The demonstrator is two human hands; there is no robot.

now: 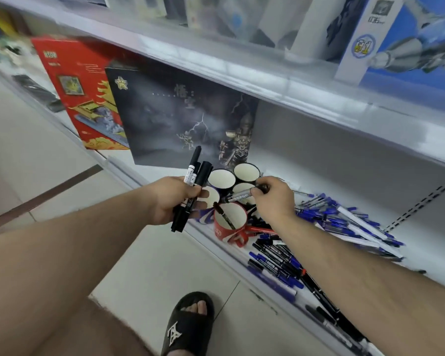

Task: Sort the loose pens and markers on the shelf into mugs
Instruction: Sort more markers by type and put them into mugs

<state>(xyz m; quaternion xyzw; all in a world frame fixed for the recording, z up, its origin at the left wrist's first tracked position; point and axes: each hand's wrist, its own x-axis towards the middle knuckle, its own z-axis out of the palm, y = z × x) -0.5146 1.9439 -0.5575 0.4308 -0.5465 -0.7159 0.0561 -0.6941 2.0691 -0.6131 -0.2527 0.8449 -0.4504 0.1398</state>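
I'm gripping a bundle of black markers (190, 188) in my left hand (176, 199), while my right hand (274, 199) is pinching a grey marker (238, 196) over the red ceramic mug (229, 222), which is holding one pen. Most blue pens (344, 222) are lying loose on the white shelf (421, 242), so I'm judging this barely started.

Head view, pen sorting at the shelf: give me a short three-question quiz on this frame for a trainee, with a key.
1. True or false: the red mug already has a pen standing in it.
2. What does the left hand hold?
A. a bundle of black markers
B. one blue pen
C. nothing
3. Fill in: the right hand pinches a grey marker above the group of ____.

Key
1. True; a dark pen leans inside it.
2. A
3. mugs; most blue pens lie loose on the shelf to the right.
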